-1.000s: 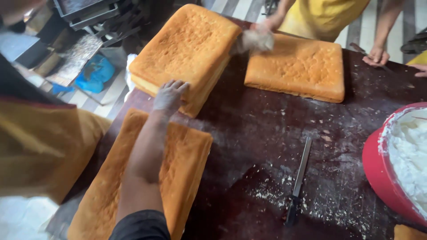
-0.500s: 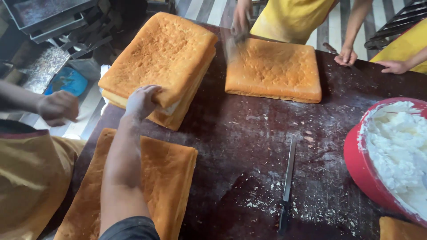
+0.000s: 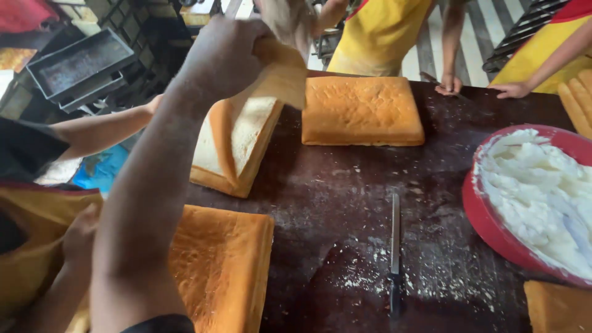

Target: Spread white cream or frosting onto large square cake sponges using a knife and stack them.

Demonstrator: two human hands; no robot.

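The left hand [image 3: 225, 58], which a moment ago was resting on the sponge stack, is now pinching the top layer [image 3: 262, 102] and peeling it up off the slab [image 3: 237, 157] near the knife [image 3: 394, 253].

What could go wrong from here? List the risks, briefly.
1. The left hand has its grip on one end of the top cake layer, which bends as it peels off the slab below. Held by one end like that, the thin layer could tear or drop.
2. The knife lies loose on the crumb-strewn table, near the front cake. A passing arm could catch it.
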